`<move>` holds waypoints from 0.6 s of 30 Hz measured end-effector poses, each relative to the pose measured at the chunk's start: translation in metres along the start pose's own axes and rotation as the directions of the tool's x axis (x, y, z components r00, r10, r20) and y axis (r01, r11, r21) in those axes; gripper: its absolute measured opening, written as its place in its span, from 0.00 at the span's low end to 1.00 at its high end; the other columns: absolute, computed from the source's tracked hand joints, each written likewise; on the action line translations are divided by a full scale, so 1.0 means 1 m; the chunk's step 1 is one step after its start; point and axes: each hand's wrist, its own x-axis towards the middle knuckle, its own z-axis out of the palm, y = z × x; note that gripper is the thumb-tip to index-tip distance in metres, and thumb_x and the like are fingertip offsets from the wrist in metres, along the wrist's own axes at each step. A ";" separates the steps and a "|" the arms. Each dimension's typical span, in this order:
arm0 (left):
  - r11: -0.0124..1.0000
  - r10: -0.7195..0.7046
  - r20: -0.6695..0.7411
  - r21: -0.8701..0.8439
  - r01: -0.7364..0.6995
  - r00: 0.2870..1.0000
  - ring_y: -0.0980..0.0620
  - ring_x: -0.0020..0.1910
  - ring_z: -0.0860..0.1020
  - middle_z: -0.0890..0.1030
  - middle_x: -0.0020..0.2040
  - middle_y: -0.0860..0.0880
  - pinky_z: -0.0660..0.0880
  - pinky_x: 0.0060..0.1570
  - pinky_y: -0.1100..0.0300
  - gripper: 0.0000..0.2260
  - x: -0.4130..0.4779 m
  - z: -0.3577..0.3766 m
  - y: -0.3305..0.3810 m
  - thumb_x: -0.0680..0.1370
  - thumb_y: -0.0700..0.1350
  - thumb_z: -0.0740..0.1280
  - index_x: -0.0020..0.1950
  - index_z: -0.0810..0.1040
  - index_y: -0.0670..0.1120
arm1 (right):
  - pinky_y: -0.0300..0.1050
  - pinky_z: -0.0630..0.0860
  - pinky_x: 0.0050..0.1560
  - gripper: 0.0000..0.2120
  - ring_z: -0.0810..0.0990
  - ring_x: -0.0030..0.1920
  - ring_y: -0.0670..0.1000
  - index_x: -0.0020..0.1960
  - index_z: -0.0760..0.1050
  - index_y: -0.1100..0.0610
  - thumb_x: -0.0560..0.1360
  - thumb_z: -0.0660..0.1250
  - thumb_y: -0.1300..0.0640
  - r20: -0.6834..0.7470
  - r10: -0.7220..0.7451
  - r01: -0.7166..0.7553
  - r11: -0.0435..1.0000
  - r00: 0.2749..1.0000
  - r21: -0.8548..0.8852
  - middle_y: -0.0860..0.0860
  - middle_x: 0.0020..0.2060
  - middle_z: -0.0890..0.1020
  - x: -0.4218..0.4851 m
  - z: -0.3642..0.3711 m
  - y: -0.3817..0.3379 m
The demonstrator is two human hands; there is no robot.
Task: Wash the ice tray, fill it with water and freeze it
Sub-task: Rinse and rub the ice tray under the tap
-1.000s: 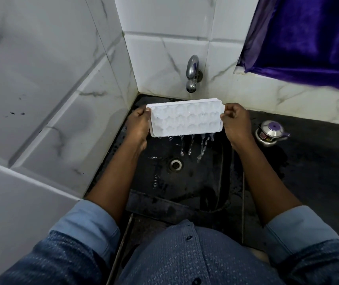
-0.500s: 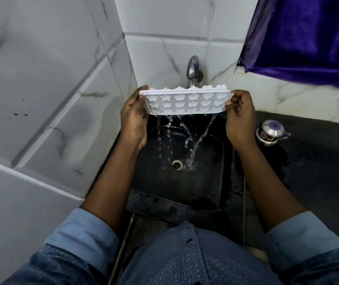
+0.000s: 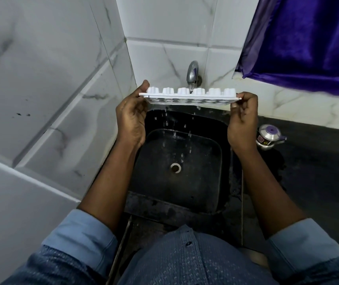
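Ice tray [image 3: 189,97]: white moulded plastic, turned upside down, scalloped cup bottoms facing up, dripping over black square sink [image 3: 211,182], beneath chrome tap [image 3: 192,74] | Left hand [image 3: 132,118]: fingers curling, gripping left end | Right hand [image 3: 242,118]: pinching right end | Walls [image 3: 61,89]: glossy marbled tile.

Purple cloth [image 3: 308,38] at upper right, small steel lidded pot [image 3: 269,136] on dark counter [image 3: 318,161]

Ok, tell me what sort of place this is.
Probably a home kitchen's washing corner: a black sink set in a dark counter, a metal tap on the white tiled wall above it, and a small steel lidded pot beside the sink.
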 end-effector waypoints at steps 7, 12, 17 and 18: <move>0.992 0.061 0.012 -0.108 -0.059 0.998 0.43 0.69 0.80 0.86 0.63 0.43 0.79 0.60 0.54 0.19 0.000 0.006 0.007 0.77 0.34 0.58 0.52 0.89 0.42 | 0.46 0.74 0.61 0.09 0.77 0.58 0.46 0.63 0.69 0.58 0.85 0.60 0.67 -0.018 -0.071 0.070 0.997 0.997 -0.034 0.50 0.56 0.77 0.004 0.001 -0.016; 0.985 0.100 0.019 -0.144 -0.096 0.995 0.43 0.69 0.81 0.85 0.63 0.41 0.78 0.63 0.52 0.20 0.005 0.008 0.012 0.76 0.33 0.57 0.52 0.89 0.40 | 0.43 0.75 0.63 0.08 0.78 0.59 0.41 0.64 0.70 0.65 0.85 0.60 0.67 -0.032 -0.088 0.086 0.994 0.996 -0.071 0.46 0.55 0.77 0.007 0.002 -0.023; 0.990 0.078 0.006 -0.117 -0.077 0.997 0.42 0.68 0.81 0.85 0.63 0.41 0.79 0.63 0.52 0.20 0.010 0.004 0.010 0.77 0.32 0.57 0.54 0.89 0.39 | 0.44 0.75 0.61 0.08 0.78 0.58 0.45 0.64 0.70 0.60 0.85 0.61 0.67 -0.025 -0.083 0.082 0.996 0.996 -0.026 0.49 0.55 0.77 0.006 0.003 -0.021; 0.995 0.058 0.004 -0.082 -0.058 0.998 0.42 0.68 0.81 0.85 0.63 0.41 0.79 0.62 0.52 0.19 0.012 0.002 0.009 0.78 0.34 0.58 0.56 0.88 0.40 | 0.44 0.75 0.59 0.08 0.77 0.57 0.46 0.64 0.70 0.61 0.85 0.61 0.66 -0.017 -0.069 0.069 0.997 0.997 -0.016 0.50 0.55 0.77 0.006 0.003 -0.017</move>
